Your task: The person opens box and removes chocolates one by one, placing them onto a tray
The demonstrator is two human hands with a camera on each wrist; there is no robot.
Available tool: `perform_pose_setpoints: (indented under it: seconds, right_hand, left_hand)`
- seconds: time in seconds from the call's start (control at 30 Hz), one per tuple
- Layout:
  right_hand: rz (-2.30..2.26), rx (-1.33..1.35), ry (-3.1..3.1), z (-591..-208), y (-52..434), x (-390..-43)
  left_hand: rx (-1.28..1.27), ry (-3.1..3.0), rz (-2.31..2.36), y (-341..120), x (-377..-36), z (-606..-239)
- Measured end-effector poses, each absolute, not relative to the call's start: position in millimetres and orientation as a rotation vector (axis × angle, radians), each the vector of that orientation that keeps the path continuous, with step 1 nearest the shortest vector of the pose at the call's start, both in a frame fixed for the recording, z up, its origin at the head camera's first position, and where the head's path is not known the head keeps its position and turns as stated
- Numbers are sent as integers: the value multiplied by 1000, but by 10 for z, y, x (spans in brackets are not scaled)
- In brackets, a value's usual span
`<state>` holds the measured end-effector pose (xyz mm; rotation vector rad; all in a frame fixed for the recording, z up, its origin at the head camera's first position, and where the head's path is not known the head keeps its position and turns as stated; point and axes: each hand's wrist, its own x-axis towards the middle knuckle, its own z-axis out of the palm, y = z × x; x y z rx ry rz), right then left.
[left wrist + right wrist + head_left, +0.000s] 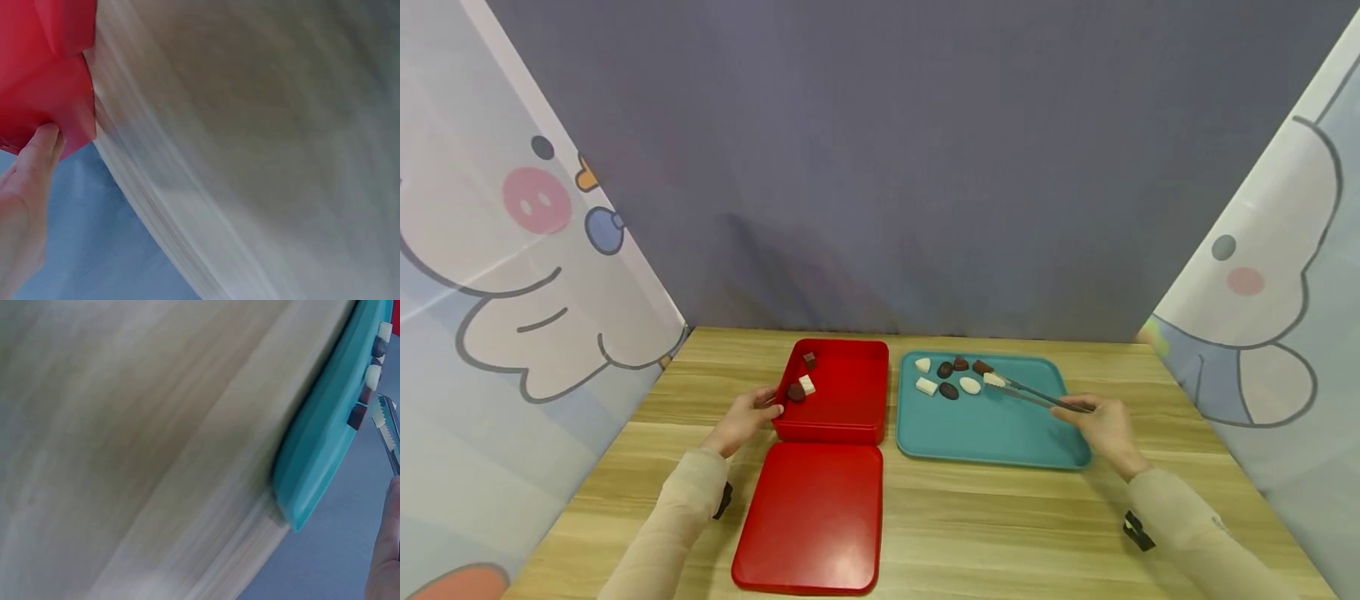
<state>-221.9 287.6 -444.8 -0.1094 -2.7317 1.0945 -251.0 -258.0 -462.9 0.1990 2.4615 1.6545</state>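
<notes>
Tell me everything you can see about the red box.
The red box looks like smooth, glossy plastic: squarish, with rounded corners, low walls and an open top. It sits flat on the wooden table, left of the teal tray and just beyond the red lid. Two dark pieces and one white piece lie inside, toward its left side. The left hand touches its left wall.

Your red box (830, 434): smooth, glossy plastic. Red lid (812, 517): same plastic look, shiny. Your teal tray (992, 437): smooth plastic, softer sheen. Your tongs (1036, 392): metal-looking. Tabletop (985, 525): smooth wood grain. Backdrop (925, 167), your sleeves (1187, 521): matt cloth.
</notes>
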Motion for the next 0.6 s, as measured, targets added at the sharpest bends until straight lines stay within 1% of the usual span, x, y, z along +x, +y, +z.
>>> perform_pose_setpoints:
  seconds: [0.4, 0.6]
  right_hand:
    - [1096, -92, -2741, -4513, 2906, -2264]
    - [1092, -70, -2755, -4552, 2915, -2272]
  left_hand:
    - [166, 2465, 1656, -2579, -2517, -4623]
    - [207, 2458, 1659, -2601, -2503, -4658]
